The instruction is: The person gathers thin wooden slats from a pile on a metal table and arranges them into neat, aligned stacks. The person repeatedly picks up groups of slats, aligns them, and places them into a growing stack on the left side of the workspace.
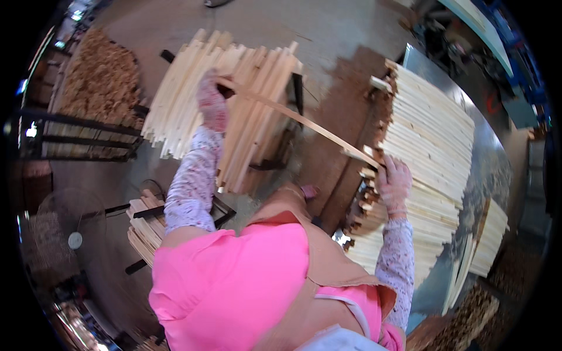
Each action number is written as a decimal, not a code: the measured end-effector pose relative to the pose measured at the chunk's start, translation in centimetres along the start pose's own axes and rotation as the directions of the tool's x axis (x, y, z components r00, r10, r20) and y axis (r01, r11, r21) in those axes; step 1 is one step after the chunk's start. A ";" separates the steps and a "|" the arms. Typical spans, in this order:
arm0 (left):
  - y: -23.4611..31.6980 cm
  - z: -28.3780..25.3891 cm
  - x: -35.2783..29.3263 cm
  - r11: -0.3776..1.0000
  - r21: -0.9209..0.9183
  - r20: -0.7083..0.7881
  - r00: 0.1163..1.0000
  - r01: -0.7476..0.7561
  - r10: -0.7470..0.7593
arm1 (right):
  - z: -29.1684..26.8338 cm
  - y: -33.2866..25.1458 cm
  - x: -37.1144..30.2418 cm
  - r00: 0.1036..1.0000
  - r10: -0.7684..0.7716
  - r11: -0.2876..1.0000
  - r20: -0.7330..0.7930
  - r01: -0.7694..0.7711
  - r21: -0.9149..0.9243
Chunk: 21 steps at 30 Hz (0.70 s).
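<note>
A long thin wooden strip [304, 121] spans the gap between two stacks of pale wooden strips. My left hand [212, 100], gloved and a little blurred, is closed round its far left end, above the stack of strips [257, 117] on the left. At the strip's other end, my right hand [394, 182] has its fingers bent over the wood, beside the near edge of the wide layer of strips [430, 134] on the right. That layer lies on a metal-topped table [494, 161]. Patterned sleeves cover both my forearms.
A black metal rack [297, 96] holds the left stack. Smaller bundles of strips lie at the lower left [147, 225] and far right [490, 237]. Back left stands a large pile of wood pieces [99, 73]. A round fan [73, 240] is at the left.
</note>
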State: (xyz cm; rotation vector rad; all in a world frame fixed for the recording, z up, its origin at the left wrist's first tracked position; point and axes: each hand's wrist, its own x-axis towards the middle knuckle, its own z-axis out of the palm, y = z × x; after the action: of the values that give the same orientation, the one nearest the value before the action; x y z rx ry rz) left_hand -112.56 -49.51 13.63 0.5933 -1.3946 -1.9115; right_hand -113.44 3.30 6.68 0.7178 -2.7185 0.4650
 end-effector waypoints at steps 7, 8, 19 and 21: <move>7.8 -4.9 16.5 0.905 -0.425 0.039 0.998 -0.036 0.058 | 0.1 0.1 -0.3 0.992 0.014 0.999 0.122 -0.019 0.044; 8.6 -4.0 17.2 0.909 -0.414 0.141 0.990 0.045 0.015 | 0.2 0.1 -0.3 0.992 0.031 0.998 0.126 -0.037 0.046; -3.4 9.2 4.6 0.837 -0.384 0.514 0.843 0.390 -0.157 | 0.2 -3.1 -0.2 0.996 0.065 0.996 -0.059 -0.061 0.057; -1.5 12.3 3.5 0.817 -0.382 0.438 0.863 0.431 -0.251 | -1.1 -8.0 0.8 0.982 0.103 0.894 0.161 -0.162 0.417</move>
State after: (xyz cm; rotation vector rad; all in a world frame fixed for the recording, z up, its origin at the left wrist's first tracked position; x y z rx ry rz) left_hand -123.93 -44.10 16.26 0.2625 -1.0021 -2.6629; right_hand -109.76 -3.22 9.84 0.6862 -2.8300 1.1140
